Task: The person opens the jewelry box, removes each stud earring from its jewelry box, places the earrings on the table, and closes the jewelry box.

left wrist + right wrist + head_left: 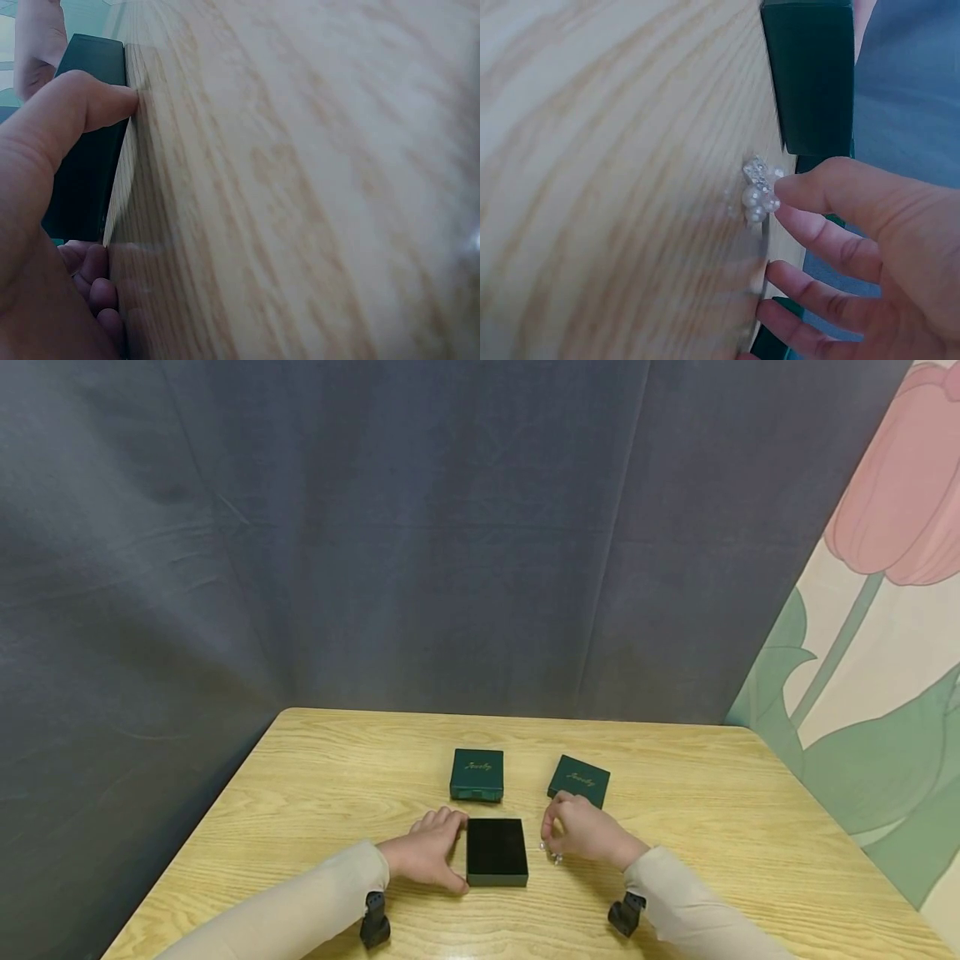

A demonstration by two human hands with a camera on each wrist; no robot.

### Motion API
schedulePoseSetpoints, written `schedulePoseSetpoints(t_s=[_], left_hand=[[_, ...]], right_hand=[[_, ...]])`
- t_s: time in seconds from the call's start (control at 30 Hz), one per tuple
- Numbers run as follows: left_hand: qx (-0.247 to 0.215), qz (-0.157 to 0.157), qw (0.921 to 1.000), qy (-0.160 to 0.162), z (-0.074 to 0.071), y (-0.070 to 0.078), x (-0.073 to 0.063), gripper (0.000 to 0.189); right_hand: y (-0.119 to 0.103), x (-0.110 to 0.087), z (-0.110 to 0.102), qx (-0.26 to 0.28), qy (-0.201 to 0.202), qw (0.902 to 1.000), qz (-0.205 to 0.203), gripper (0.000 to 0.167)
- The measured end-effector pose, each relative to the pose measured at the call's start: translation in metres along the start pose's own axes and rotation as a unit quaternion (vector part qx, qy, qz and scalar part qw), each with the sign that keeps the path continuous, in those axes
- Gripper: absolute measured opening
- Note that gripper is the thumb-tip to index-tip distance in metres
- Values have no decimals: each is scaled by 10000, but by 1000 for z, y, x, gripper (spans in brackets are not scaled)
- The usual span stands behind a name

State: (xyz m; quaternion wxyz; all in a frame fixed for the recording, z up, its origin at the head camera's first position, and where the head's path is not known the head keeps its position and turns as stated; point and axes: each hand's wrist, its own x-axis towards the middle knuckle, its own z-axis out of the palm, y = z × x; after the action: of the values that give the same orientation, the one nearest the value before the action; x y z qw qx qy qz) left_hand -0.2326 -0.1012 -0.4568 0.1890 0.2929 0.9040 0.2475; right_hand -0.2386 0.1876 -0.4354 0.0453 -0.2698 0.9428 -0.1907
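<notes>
My left hand (429, 852) is at the left side of a dark green jewelry box base (497, 881) with a black inside. Its thumb (112, 106) lies at the near-left corner and its fingers reach the far-left one, holding the box between them. Just right of this box, my right hand (588, 831) pinches a small piece of pearl jewelry (756, 193) between thumb and index finger, low over the table. Clustered pearls and a sparkling stone-set part show on it. The other right fingers are loosely bent beside the table surface.
Behind the black-lined box stands a green box (477, 768) with gold lettering. A flat green lettered piece (581, 778) lies angled behind my right hand, partly covered by it. All rest on a light wooden table (315, 768), with a dark curtain (450, 568) along its back.
</notes>
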Motion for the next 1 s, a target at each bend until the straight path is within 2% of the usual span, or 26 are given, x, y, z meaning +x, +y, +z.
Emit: schedulePoseSetpoints(t_s=[0.2,0.33,0.43,0.53,0.63,0.73,0.83,0.9,1.0], left_hand=[[-38,26,10000,-36,0,1,0,84],[-12,35,10000,-17,0,1,0,84],[-12,39,10000,12,0,0,0,84],[-38,39,10000,20,0,-1,0,84],[-55,51,10000,37,0,-1,0,83],[-67,64,9999,49,0,-1,0,83],[-68,51,10000,50,-1,-1,0,83],[-67,38,10000,33,-1,0,-1,83],[-27,34,10000,9,0,0,0,83]], right_hand=[[5,3,-4,331,-27,9994,131,12],[9,9,-12,798,300,9959,317,7],[16,16,-19,921,663,9930,343,31],[27,23,-24,663,912,9928,408,60],[39,30,-27,423,961,9929,557,82],[52,34,-28,344,813,9931,777,98],[62,36,-27,167,412,9948,912,111],[68,35,-25,66,89,9950,997,116],[75,34,-21,40,-246,9930,1152,115]])
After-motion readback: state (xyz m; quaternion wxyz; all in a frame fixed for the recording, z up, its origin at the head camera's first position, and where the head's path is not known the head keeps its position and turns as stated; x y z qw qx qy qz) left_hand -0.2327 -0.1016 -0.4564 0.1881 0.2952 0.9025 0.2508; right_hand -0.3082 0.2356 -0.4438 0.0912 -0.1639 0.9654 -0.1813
